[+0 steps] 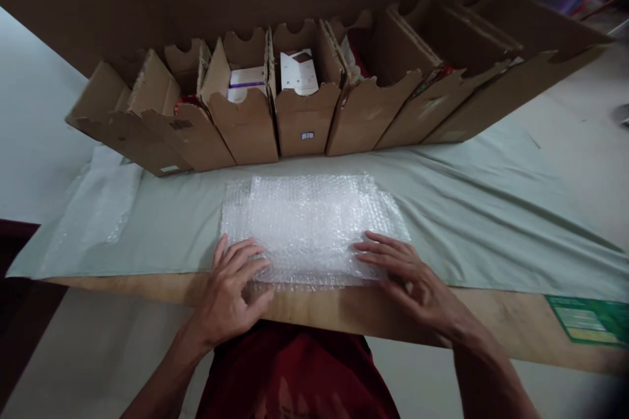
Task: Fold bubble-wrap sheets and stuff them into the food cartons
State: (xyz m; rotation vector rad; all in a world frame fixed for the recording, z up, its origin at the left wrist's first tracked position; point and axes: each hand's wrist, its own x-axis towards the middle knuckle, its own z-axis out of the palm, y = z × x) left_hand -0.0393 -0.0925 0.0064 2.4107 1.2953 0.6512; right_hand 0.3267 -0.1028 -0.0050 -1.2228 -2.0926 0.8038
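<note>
A sheet of clear bubble wrap (309, 222) lies flat on a pale green cloth (472, 209) at the near edge of a wooden table (354, 311). My left hand (233, 291) rests on the wrap's near left corner with its fingers spread and lying flat. My right hand (405, 272) lies on the near right corner, fingers stretched out toward the left. Neither hand grips anything.
A row of several open cardboard boxes (304, 95) stands behind the wrap, some holding white packets (297, 72). A clear plastic bag (98, 203) lies at the left on the cloth. A green printed sheet (590, 321) sits at the table's right front edge.
</note>
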